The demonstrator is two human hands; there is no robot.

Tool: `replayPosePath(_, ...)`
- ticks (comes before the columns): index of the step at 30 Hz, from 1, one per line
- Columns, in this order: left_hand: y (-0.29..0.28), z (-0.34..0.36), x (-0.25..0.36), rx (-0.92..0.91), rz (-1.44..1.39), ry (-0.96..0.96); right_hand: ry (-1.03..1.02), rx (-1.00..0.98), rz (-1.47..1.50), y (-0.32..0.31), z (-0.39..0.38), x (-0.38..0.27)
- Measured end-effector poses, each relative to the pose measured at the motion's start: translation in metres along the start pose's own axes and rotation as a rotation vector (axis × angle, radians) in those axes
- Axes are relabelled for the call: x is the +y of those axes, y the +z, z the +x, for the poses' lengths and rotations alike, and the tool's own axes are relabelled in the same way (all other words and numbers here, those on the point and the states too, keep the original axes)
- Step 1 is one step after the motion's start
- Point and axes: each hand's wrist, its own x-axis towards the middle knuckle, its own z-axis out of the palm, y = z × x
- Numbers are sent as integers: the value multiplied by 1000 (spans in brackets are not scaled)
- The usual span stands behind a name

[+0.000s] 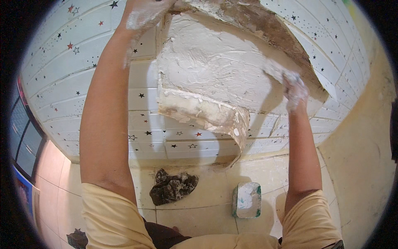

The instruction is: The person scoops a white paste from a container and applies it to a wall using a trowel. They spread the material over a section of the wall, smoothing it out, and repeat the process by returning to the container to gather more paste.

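Observation:
A stretch of wall (pixel 211 62) coated in rough white putty lies bare between two peeled parts of star-printed wallpaper. At the upper edge, my left hand (pixel 149 12), smeared white, grips the left end of the upper wallpaper flap (pixel 269 25). Its fingertips are partly cut off by the picture's edge. The flap's stained brown back shows as it stands away from the wall. My right hand (pixel 296 91), also coated in white, is closed on a putty knife (pixel 273 70) laid against the right part of the putty. Below, a torn lower flap (pixel 203 112) curls down and outward.
On the tiled floor stands a small tub (pixel 247 200) with white paste in it. A dark, crumpled, white-smeared bag or cloth (pixel 173 186) lies left of it. Another dark scrap (pixel 77 238) is at the lower left. A yellowish side wall (pixel 365 153) rises on the right.

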Motion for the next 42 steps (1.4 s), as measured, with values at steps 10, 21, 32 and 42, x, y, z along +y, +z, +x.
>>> replayPosePath(10,18,-14,-7,-162,-521,-72,-136,79,-360,-83,-75,3)
replayPosePath(21,28,-36,27,-94,-167,101,-126,-35,-160,-93,-118,21)
replayPosePath(32,48,-19,6,110,337,-360,-669,563,-472,-145,-53,35)
replayPosePath(42,-7,-85,3,-271,669,228,126,383,163,-228,-101,44)
